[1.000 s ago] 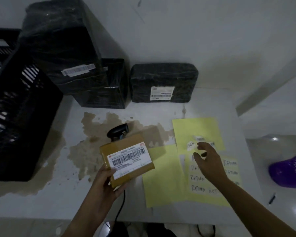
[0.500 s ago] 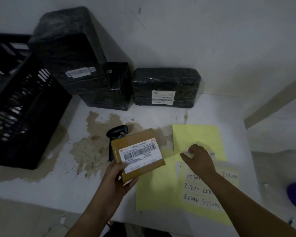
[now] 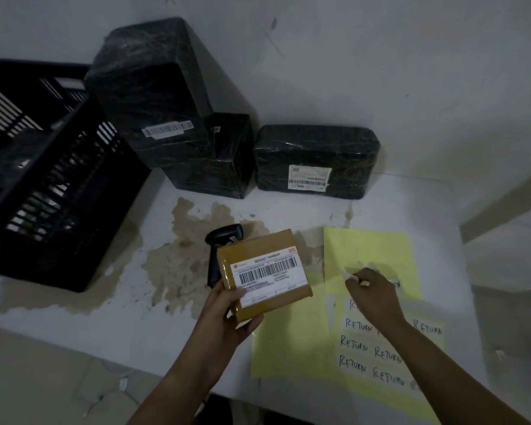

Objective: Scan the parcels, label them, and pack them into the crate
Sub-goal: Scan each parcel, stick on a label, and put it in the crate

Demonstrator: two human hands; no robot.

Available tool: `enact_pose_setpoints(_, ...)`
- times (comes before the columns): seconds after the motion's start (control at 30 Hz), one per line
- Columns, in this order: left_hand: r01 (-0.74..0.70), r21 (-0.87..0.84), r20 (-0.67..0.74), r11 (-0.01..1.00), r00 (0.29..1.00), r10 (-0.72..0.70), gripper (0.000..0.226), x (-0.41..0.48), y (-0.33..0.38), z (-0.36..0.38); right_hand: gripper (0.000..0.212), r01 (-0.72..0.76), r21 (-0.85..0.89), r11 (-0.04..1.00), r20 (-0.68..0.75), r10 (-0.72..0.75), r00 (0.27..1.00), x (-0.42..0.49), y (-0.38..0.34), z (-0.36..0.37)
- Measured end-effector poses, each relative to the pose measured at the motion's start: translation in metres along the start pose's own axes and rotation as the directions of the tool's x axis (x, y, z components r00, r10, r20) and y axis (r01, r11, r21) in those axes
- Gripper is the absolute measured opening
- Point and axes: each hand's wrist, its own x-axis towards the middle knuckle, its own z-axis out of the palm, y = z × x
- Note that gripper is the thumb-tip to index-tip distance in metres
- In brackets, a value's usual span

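Two bare arms show in the lower half of the view: the left forearm [image 3: 178, 381] runs in from about 6 o'clock, the right forearm [image 3: 442, 366] from about 5 o'clock. Each is uncovered over its whole visible length, from the bottom edge up to the wrist, slender and smooth in outline. The left hand [image 3: 224, 314] and the right hand [image 3: 376, 299] are bare as well, with slim fingers [image 3: 250, 326]; the dim light hides finer detail such as nails or marks.
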Motion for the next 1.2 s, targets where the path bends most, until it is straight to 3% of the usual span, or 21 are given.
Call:
enact_pose_setpoints(0.1, -0.014, 0.005, 0.019, 1.000, 1.000, 0.014, 0.039, -0.001, 0.001, 0.002, 0.014, 0.005, 0.176, 0.984, 0.052, -0.014, 0.999, -0.015, -0.013, -0.012)
enact_pose_setpoints(0.23, -0.017, -0.017, 0.014, 1.000, 1.000, 0.018, 0.038, -0.001, 0.002, 0.004, 0.023, -0.016, 0.466, 0.884, 0.102, -0.036, 0.994, -0.049, -0.051, -0.035)
enact_pose_setpoints(0.4, -0.033, -0.010, 0.017, 0.999, 0.999, 0.033, 0.039, -0.001, 0.002, 0.007, 0.029, 0.049, 0.644, 0.763, 0.208, -0.236, 0.949, -0.089, -0.095, -0.048)
enact_pose_setpoints(0.53, -0.055, -0.006, 0.012, 0.998, 0.998, 0.055, 0.040, 0.002, 0.004, 0.010, 0.016, 0.143, 0.602, 0.786, 0.175, -0.304, 0.937, -0.103, -0.124, -0.052)
enact_pose_setpoints(0.7, -0.094, -0.050, 0.030, 0.994, 0.995, 0.096, 0.036, 0.001, 0.007, 0.018, 0.006, 0.357, 0.393, 0.848, 0.122, -0.432, 0.893, -0.106, -0.136, -0.052)
enact_pose_setpoints(0.83, -0.129, -0.028, 0.018, 0.991, 0.991, 0.130, 0.038, 0.001, 0.004, 0.018, 0.025, 0.553, 0.194, 0.811, 0.059, -0.572, 0.818, -0.107, -0.141, -0.055)
enact_pose_setpoints(0.97, -0.135, -0.026, 0.012, 0.990, 0.991, 0.135, 0.036, 0.003, 0.004, 0.017, 0.005, 0.649, 0.047, 0.759, 0.111, -0.650, 0.752, -0.105, -0.146, -0.053)
enact_pose_setpoints(1.03, -0.142, -0.013, 0.012, 0.990, 0.990, 0.142, 0.044, 0.004, 0.004, 0.017, 0.015, 0.677, 0.003, 0.736, 0.133, -0.671, 0.729, -0.106, -0.148, -0.052)
enact_pose_setpoints(1.13, -0.141, 0.001, 0.016, 0.990, 0.990, 0.141, 0.061, 0.004, 0.005, 0.016, 0.015, 0.707, -0.035, 0.706, 0.172, -0.693, 0.700, -0.106, -0.153, -0.053)
enact_pose_setpoints(1.2, -0.150, 0.013, 0.021, 0.989, 0.988, 0.150, 0.058, 0.003, 0.006, 0.015, 0.013, 0.718, -0.050, 0.695, 0.204, -0.696, 0.688, -0.105, -0.155, -0.053)
